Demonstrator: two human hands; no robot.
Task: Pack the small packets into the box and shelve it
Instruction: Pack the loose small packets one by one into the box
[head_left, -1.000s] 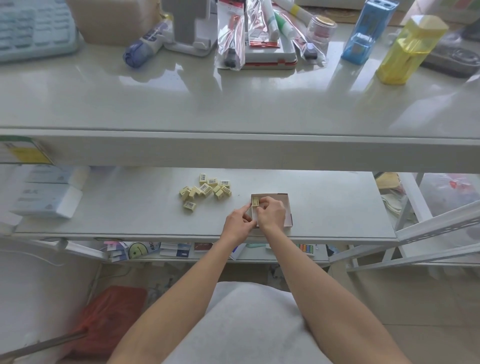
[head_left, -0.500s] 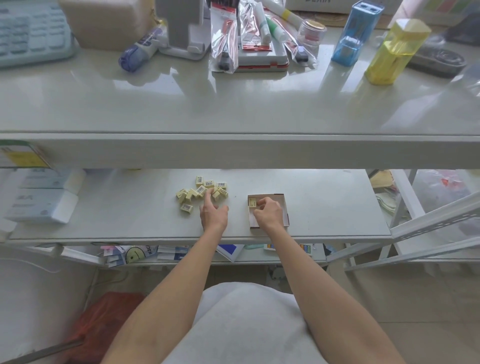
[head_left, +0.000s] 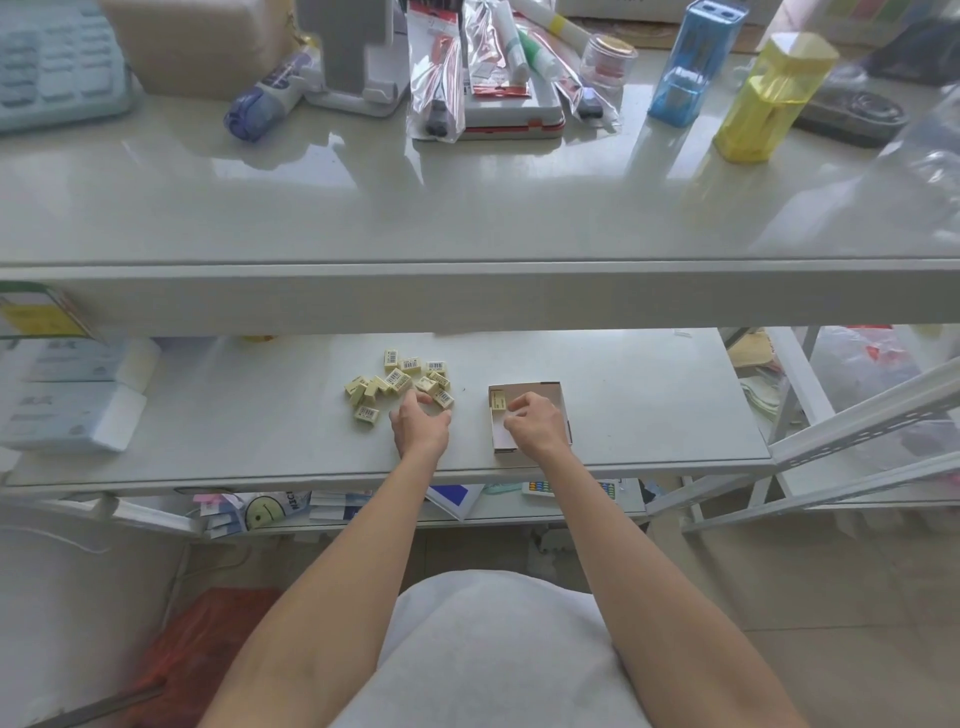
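The box (head_left: 524, 387) is plain matt cardboard. Left of it, the small packets (head_left: 400, 379) look smooth, pale yellow, with printed barcodes. The shelf (head_left: 208, 426) under the box is smooth with a dull sheen. The counter (head_left: 467, 208) above the box is glossy and mirrors things. Farther behind the box are crinkled clear plastic sleeves (head_left: 436, 78) and a translucent yellow plastic container (head_left: 763, 98).

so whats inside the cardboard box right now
One yellow packet sits in the far left corner of the cardboard box. The right hand covers most of the rest, so any packets beneath it are hidden.
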